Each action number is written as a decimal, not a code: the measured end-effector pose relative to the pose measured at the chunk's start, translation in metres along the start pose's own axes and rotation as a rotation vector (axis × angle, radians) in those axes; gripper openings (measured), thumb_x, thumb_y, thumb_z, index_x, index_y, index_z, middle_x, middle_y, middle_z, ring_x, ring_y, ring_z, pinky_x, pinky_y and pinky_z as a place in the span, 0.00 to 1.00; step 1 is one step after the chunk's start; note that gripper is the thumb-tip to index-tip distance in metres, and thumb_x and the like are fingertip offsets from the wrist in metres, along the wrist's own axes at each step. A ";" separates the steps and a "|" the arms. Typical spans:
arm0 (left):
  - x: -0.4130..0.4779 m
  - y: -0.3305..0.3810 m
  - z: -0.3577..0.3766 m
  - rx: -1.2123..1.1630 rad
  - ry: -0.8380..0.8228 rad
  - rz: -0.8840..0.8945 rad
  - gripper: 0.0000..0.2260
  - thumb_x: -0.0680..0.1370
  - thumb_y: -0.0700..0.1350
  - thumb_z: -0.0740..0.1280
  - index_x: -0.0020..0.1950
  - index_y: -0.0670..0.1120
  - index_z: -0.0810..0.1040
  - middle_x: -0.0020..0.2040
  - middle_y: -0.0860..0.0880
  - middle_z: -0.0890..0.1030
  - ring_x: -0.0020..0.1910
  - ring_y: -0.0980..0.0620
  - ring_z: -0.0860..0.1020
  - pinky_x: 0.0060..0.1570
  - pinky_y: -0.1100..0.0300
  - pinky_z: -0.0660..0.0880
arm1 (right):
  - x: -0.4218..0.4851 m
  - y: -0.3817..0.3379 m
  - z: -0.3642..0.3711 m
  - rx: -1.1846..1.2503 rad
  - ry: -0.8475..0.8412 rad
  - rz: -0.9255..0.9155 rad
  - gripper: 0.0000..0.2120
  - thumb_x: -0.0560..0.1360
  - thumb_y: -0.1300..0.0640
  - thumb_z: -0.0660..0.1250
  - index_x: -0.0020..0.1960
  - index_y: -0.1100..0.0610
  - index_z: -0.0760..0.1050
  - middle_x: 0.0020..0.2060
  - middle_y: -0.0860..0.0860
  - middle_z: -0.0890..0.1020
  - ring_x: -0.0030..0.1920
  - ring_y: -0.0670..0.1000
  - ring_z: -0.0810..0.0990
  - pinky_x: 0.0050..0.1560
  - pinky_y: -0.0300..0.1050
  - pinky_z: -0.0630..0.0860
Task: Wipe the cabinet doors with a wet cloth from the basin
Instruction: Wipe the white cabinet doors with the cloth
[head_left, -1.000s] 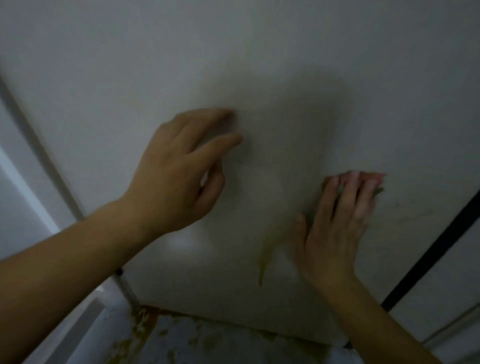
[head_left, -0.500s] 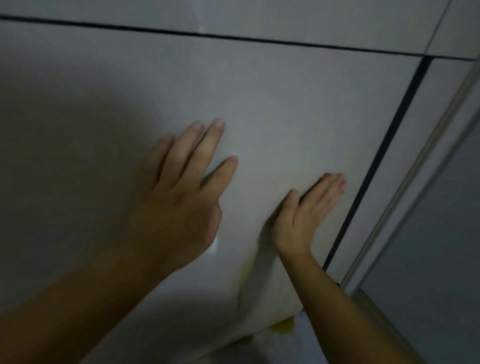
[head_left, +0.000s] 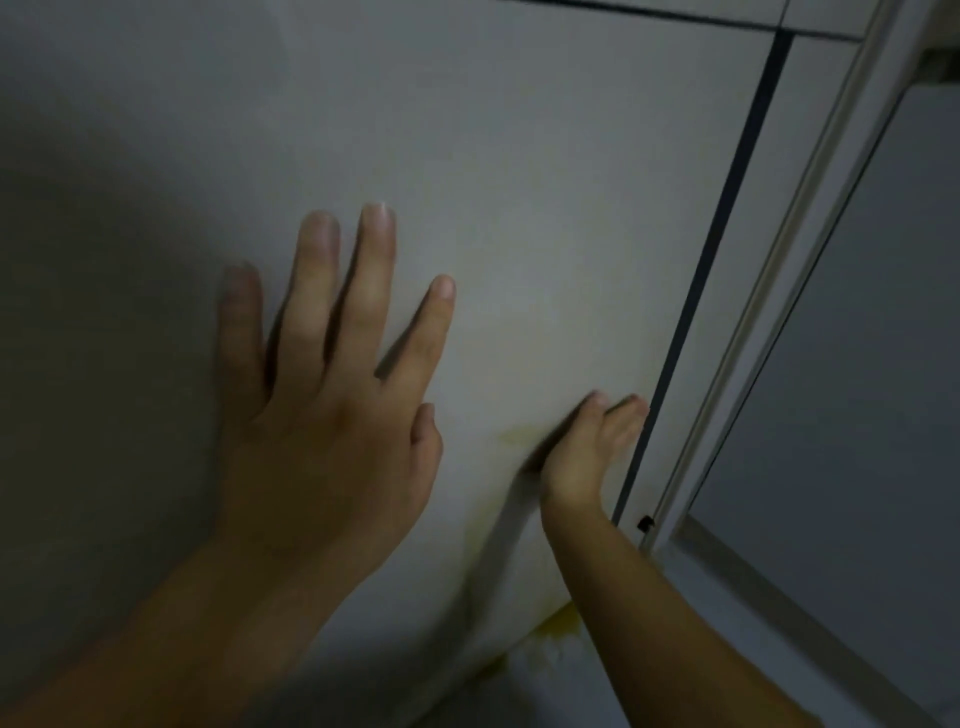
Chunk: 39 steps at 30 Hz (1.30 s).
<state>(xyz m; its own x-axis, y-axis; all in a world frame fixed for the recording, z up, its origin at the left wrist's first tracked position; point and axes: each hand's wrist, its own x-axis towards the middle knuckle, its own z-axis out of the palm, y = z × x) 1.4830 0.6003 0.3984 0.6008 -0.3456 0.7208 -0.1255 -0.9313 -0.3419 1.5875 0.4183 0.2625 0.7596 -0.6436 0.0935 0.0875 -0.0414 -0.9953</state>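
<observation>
Cabinet door (head_left: 545, 182): a pale, flat panel that fills most of the view, dimly lit, with heavy shadow over its left part.

Left hand (head_left: 322, 431): laid flat against the middle of the door. Its fingers (head_left: 376, 270) are straight and spread apart, pointing toward the door's top edge, with the thumb out to the right. It grips nothing.

Right hand (head_left: 587, 447): lower down and close to the door's right edge, blurred. Its fingers are extended and held together against the panel, not curled round anything. Whether a cloth lies under the palm cannot be told, and no cloth can be made out in this view.

Yellowish smear (head_left: 519, 435): on the panel, just left of the right hand. A second yellow patch (head_left: 558, 629) sits at the door's lower edge, below the right forearm.

Dark gap (head_left: 727, 208): a narrow black line along the door's right edge, just beside the right fingertips. Beyond it stands a pale frame strip (head_left: 810, 218), with a small black fitting (head_left: 645, 523) near its foot. A grey panel (head_left: 857, 364) lies to the right of the strip.
</observation>
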 end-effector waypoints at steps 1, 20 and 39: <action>0.000 0.003 -0.001 -0.004 -0.005 -0.007 0.35 0.74 0.52 0.65 0.82 0.49 0.62 0.84 0.38 0.47 0.82 0.35 0.45 0.77 0.31 0.45 | 0.001 -0.012 0.003 -0.010 -0.007 -0.081 0.34 0.84 0.39 0.44 0.83 0.54 0.37 0.82 0.48 0.37 0.81 0.47 0.35 0.81 0.51 0.35; 0.015 0.056 0.044 0.079 -0.081 0.337 0.33 0.77 0.53 0.63 0.80 0.45 0.64 0.83 0.37 0.50 0.82 0.35 0.47 0.78 0.35 0.41 | -0.004 0.060 0.008 -0.068 0.052 -0.342 0.30 0.85 0.45 0.44 0.83 0.54 0.41 0.83 0.50 0.40 0.82 0.47 0.37 0.81 0.50 0.36; 0.018 0.105 0.069 -0.002 -0.146 0.350 0.30 0.76 0.53 0.59 0.77 0.44 0.69 0.83 0.39 0.52 0.83 0.37 0.48 0.78 0.34 0.41 | 0.027 0.138 -0.022 0.261 0.092 0.451 0.31 0.87 0.43 0.47 0.83 0.54 0.40 0.83 0.48 0.42 0.82 0.48 0.42 0.81 0.49 0.38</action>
<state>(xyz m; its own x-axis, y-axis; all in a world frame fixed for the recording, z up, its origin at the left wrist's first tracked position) 1.5353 0.5042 0.3333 0.6278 -0.6229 0.4667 -0.3446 -0.7601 -0.5510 1.6056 0.3787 0.1269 0.6998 -0.6187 -0.3570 -0.0687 0.4391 -0.8958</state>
